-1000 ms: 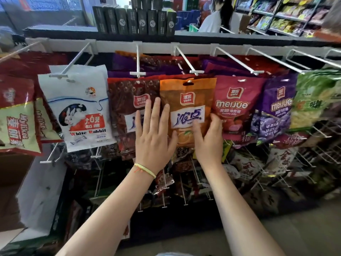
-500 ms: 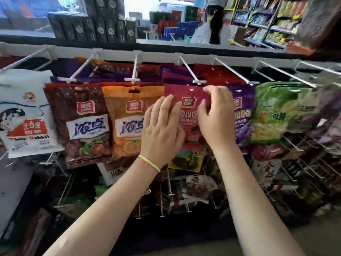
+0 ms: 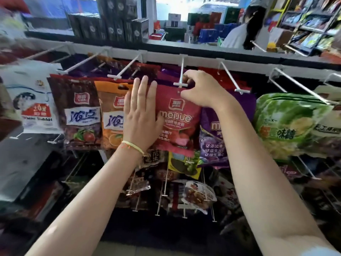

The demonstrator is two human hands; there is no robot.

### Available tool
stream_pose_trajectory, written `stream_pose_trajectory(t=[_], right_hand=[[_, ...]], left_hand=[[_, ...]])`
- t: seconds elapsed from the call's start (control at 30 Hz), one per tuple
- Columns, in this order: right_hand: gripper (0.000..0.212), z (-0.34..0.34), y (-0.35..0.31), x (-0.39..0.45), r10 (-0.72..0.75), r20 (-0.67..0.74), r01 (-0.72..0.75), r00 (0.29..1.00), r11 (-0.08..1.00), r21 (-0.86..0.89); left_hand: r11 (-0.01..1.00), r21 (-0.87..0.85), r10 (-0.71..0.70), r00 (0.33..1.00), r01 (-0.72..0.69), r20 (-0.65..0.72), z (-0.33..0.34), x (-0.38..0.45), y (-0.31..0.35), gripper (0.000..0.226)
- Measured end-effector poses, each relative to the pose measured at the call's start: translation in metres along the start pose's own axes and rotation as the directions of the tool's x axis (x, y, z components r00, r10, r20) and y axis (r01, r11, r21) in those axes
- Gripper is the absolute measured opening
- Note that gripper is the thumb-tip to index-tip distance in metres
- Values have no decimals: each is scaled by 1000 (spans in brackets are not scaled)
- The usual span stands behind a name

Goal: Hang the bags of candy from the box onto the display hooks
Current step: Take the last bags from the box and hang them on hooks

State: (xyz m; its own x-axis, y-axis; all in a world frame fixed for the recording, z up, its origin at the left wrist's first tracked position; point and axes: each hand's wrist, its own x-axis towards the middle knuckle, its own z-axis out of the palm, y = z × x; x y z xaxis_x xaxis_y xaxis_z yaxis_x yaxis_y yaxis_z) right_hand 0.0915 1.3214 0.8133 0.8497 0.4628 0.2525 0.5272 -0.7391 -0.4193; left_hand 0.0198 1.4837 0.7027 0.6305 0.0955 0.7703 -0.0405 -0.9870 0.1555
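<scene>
A: Shop aisle; white display rail [image 3: 166, 57] with hooks, stocked shelves behind.
B: Left hand [image 3: 141, 117] flat, fingers straight, pressed against red candy bag [image 3: 181, 119].
A: Right hand [image 3: 200, 89] curled, pinching that bag's top edge just below hook tip [image 3: 180, 84].
B: Purple bag [image 3: 212, 143] beside right wrist.

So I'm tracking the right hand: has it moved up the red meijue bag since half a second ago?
Yes. The right hand has climbed from the red meijue bag face to its top edge, fingers now at the white hook tip.
</scene>
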Motion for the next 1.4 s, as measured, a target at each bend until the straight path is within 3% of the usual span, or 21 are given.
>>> stream_pose_trajectory(t=[0.2, 0.4, 0.67, 0.9, 0.97, 1.03, 1.1, 1.17, 1.27, 1.4], right_hand=[[60, -4, -3, 12, 36, 208, -35, 977, 999, -7], [34, -10, -4, 17, 78, 253, -105, 964, 990, 96], [30, -16, -7, 17, 82, 313, -111, 946, 991, 74], [28, -25, -4, 10, 46, 355, -96, 934, 987, 126], [35, -29, -2, 4, 35, 308, -97, 951, 978, 185], [42, -27, 0, 2, 81, 141, -112, 987, 968, 224], [31, -21, 2, 7, 133, -42, -122, 990, 972, 200], [17, -17, 0, 14, 142, -78, -133, 987, 984, 116], [23, -17, -7, 23, 145, 46, -146, 988, 989, 19], [34, -15, -6, 31, 202, 184, -227, 962, 966, 128]], left_hand=[[999, 34, 34, 997, -37, 64, 5, 6, -14, 82], [990, 20, 135, 990, -136, 50, 4, 1, -28, 93], [979, 21, 202, 979, -202, 9, 9, 0, -33, 88], [974, -135, 179, 983, -182, -31, 4, -1, -37, 86], [961, -202, 189, 982, -186, -7, -4, -3, -38, 87], [938, -294, 189, 982, -185, -16, -9, -3, -36, 81], [911, -366, 181, 982, -189, -57, -13, -1, -28, 71], [928, -317, 189, 980, -197, -56, -13, 3, -19, 66], [972, -86, 221, 974, -217, 48, -2, 9, -16, 88], [973, -20, 233, 968, -232, 96, 4, 13, -22, 99]])
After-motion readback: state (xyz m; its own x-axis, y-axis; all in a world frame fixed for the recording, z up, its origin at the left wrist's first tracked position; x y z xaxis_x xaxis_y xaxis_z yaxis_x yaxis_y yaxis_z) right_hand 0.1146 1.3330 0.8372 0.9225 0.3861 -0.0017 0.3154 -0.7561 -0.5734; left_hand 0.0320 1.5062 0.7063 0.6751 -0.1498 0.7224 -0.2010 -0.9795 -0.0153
